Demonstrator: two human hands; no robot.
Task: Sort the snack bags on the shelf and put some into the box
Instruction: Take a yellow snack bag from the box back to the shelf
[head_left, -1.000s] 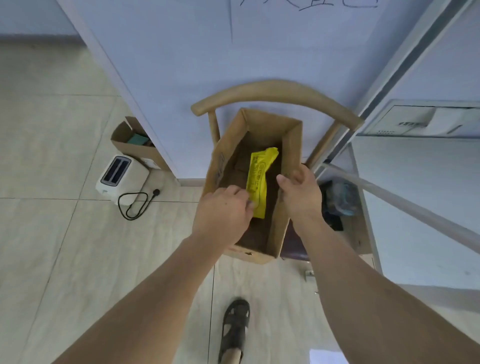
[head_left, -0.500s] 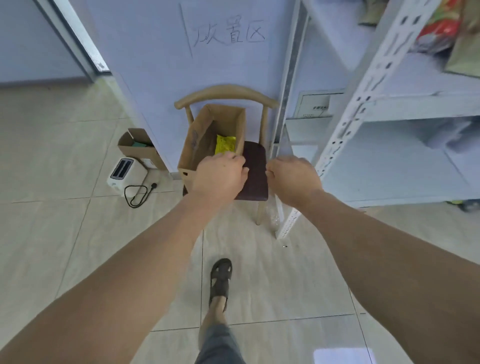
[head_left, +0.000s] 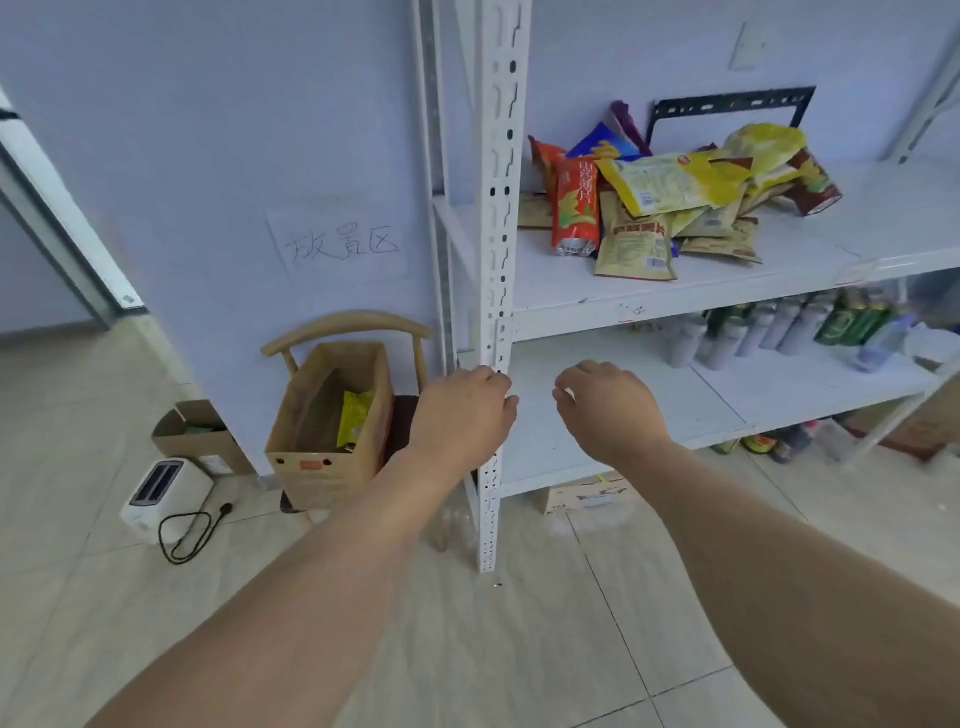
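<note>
A heap of snack bags (head_left: 670, 202) in red, yellow, tan and blue lies on the upper white shelf (head_left: 571, 291). A brown cardboard box (head_left: 311, 467) stands on a wooden chair (head_left: 348, 325) to the left of the shelf, with a yellow snack bag (head_left: 354, 418) upright inside it. My left hand (head_left: 460, 415) hovers in front of the shelf's front post, fingers loosely curled, holding nothing. My right hand (head_left: 610, 408) hangs over the lower shelf board, fingers apart and empty. Both hands are well below the heap.
The shelf's white perforated post (head_left: 498, 218) stands between my hands. Bottles and cans (head_left: 779, 332) fill the lower shelf at right. A white toaster (head_left: 161, 491) with a black cord and a small open carton (head_left: 200, 441) sit on the tiled floor at left.
My left hand let go of the yellow bag, which stays in the box. Both hands drew back from the box and moved right, and my view swung up to the shelf.
</note>
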